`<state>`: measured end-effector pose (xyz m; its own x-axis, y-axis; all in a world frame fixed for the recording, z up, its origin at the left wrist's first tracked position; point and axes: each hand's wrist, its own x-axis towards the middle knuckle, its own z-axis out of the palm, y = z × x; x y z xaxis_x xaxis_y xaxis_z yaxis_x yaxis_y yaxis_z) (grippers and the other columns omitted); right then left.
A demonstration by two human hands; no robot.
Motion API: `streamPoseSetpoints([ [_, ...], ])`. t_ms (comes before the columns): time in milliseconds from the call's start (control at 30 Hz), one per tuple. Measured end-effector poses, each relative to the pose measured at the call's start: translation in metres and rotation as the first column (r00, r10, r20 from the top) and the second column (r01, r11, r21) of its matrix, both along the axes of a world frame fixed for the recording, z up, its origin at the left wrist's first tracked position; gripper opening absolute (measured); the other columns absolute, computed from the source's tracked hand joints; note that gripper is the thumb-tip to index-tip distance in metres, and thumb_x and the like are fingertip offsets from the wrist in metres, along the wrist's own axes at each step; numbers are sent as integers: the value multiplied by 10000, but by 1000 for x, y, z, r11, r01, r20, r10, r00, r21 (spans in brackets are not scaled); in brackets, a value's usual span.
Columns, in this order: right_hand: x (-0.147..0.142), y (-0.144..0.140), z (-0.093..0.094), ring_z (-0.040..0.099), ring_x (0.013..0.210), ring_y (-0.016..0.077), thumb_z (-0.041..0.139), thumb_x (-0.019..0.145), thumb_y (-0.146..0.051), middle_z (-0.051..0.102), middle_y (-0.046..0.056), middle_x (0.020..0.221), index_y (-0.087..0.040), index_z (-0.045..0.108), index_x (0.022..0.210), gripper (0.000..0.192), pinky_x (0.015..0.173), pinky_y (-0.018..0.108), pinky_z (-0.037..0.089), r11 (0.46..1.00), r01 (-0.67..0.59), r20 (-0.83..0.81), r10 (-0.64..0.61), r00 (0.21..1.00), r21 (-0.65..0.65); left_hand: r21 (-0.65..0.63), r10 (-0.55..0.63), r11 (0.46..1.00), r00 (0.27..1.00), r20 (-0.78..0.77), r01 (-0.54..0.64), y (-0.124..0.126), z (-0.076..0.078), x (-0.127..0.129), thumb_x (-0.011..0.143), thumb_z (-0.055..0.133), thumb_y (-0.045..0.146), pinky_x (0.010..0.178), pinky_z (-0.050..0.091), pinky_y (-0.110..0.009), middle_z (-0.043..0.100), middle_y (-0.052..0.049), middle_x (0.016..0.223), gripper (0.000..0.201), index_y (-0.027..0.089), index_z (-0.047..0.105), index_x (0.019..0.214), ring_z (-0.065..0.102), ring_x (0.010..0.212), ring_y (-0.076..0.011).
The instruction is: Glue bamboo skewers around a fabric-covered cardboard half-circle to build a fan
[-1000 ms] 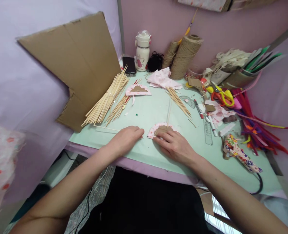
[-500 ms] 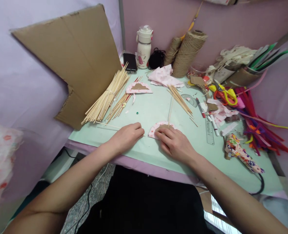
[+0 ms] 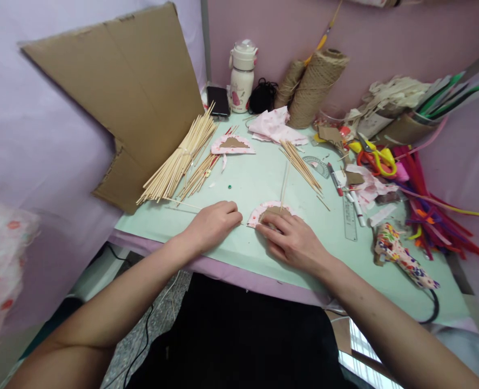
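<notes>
My left hand (image 3: 221, 222) is closed around a thin wooden stick (image 3: 182, 203), which runs out behind it to the left; its other tip points at the half-round piece. Under the fingers of my right hand (image 3: 290, 235) lies that fabric-edged cardboard half-circle (image 3: 255, 214), held against the table. From its curved top another stick (image 3: 283, 186) extends away from me. A second cardboard half-circle (image 3: 234, 143), trimmed with the same pink-spotted cloth, rests farther back. My right fingertips hide part of the nearer piece's straight edge.
At left, a thick bundle of sticks (image 3: 176, 162) lies before a big cardboard sheet (image 3: 137, 81). A bottle (image 3: 241, 81) and twine spools (image 3: 318, 89) stand behind. Loose sticks (image 3: 302, 166), a ruler (image 3: 350, 219), scissors (image 3: 379, 156) and pipe cleaners (image 3: 429, 216) are on the right.
The view has shifted very slightly. Both hands stay nearly in place, the left on the stick and the right on the half-circle.
</notes>
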<state>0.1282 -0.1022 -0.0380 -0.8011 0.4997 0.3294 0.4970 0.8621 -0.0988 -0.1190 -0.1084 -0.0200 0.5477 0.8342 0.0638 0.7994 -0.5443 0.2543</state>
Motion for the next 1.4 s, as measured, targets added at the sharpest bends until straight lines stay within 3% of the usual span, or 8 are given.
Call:
streamPoseSetpoints([
  [233,-1,-1,1,576,1020,253,522,874,-159,644,117,1176,-187,610,1194,333,753,377,433,1000,5,6,-5,1000,7,-45,-32,998,991,132,38,0,-3,0,988,344,256,801,454,-313,614,-77,952,334,171,664,953,539,891,-183],
  [433,-1,-1,1,575,997,244,515,884,-171,649,114,1173,-197,610,1195,326,759,373,432,1000,10,8,-10,1000,14,-38,-26,999,990,139,32,0,-5,-3,989,360,252,789,451,-307,612,-74,951,321,169,667,955,535,885,-180],
  [733,-1,-1,1,578,1015,240,525,882,-171,659,107,1168,-186,608,1183,313,752,364,420,1000,7,12,-7,1000,19,122,-87,989,994,62,79,0,-15,-4,999,403,266,761,416,-293,622,-58,951,294,194,688,998,514,885,-181],
  [1133,-1,-1,1,576,997,238,524,881,-163,657,99,1158,-202,611,1203,336,742,369,420,1000,13,2,-13,1000,3,-77,-13,996,970,242,33,-4,-14,1,984,379,238,844,438,-318,591,-68,952,296,169,665,1010,507,930,-187],
  [1400,0,-1,0,575,991,242,520,888,-175,663,100,1159,-191,613,1195,321,750,376,429,1000,8,11,-9,1000,7,36,-86,996,981,173,81,-1,-18,1,983,384,204,839,440,-306,598,-73,949,268,160,648,970,509,928,-189],
])
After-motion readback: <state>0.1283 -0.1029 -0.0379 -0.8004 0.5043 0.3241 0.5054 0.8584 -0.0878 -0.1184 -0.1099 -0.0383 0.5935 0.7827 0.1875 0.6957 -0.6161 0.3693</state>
